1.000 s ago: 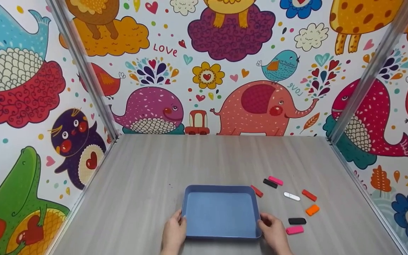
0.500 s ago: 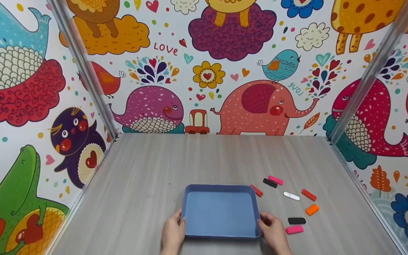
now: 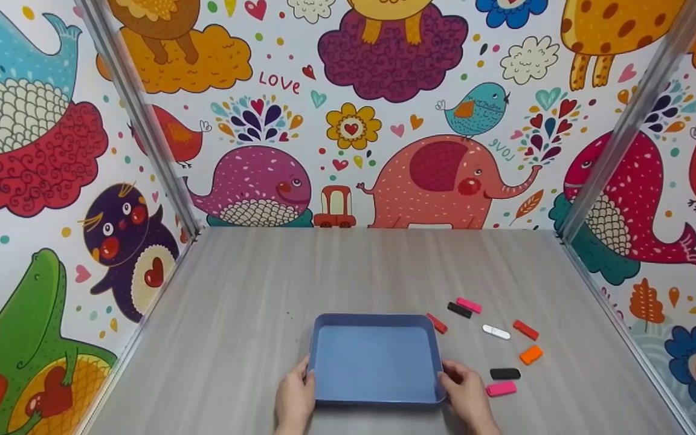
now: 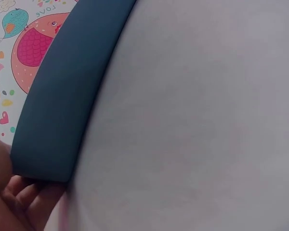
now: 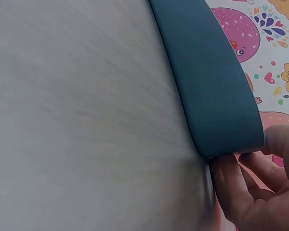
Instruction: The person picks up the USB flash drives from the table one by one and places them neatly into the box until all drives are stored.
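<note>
In the head view, a shallow blue rectangular tray [image 3: 378,362] rests near the front of the table with nothing in it. My left hand [image 3: 295,396] grips its left side, thumb at the rim and fingers outside the wall. On the opposite side my right hand [image 3: 467,396] pinches the wall near the front corner. The left wrist view has the tray's outer wall [image 4: 62,106] above my left fingers [image 4: 41,202]. From the right wrist, the wall [image 5: 212,86] shows with my right fingertips [image 5: 226,168] against its lower edge.
Right of the tray lie several small oblong pieces resembling USB sticks: red [image 3: 437,323], black [image 3: 460,310], pink [image 3: 469,305], white [image 3: 496,331], another red [image 3: 525,330], orange [image 3: 530,354], and a black [image 3: 505,374] and pink [image 3: 501,388] pair near my right hand. Patterned walls enclose the table [image 3: 233,290].
</note>
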The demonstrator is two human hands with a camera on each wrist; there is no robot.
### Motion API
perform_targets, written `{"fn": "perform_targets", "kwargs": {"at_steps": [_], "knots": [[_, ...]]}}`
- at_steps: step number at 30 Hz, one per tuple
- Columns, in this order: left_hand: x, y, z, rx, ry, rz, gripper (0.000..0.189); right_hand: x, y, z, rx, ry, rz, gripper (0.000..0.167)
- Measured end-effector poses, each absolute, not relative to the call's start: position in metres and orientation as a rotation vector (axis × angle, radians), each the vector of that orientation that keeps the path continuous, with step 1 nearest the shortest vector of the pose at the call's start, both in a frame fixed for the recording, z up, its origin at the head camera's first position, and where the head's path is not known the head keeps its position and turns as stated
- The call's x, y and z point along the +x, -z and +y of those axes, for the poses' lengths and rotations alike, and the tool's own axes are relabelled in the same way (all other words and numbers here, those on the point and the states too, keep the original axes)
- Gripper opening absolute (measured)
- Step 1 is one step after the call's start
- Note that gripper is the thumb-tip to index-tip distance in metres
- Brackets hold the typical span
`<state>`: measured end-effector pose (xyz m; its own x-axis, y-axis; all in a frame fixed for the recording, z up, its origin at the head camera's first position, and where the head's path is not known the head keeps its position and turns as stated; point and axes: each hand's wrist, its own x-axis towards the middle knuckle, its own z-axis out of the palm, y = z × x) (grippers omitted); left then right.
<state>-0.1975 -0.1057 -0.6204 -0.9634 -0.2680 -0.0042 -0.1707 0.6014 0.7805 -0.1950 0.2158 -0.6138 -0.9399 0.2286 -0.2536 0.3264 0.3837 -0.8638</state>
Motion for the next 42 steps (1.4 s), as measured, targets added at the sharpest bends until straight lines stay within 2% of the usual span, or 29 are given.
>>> {"fn": "perform_targets", "kwargs": {"at_steps": [22,30,42], "knots": [[-0.196,0.62,-0.104,0.419,1.315,-2.726,0.04,-0.191,0.613,0.234,0.592,1.709,2.368,0.053],[-0.197,0.619,-0.103,0.467,1.284,-2.736,0.039,-0.188,0.606,0.266,0.579,1.83,2.357,0.036],[-0.197,0.62,-0.102,0.462,1.288,-2.718,0.038,-0.186,0.596,0.314,0.532,1.783,2.432,0.036]]}}
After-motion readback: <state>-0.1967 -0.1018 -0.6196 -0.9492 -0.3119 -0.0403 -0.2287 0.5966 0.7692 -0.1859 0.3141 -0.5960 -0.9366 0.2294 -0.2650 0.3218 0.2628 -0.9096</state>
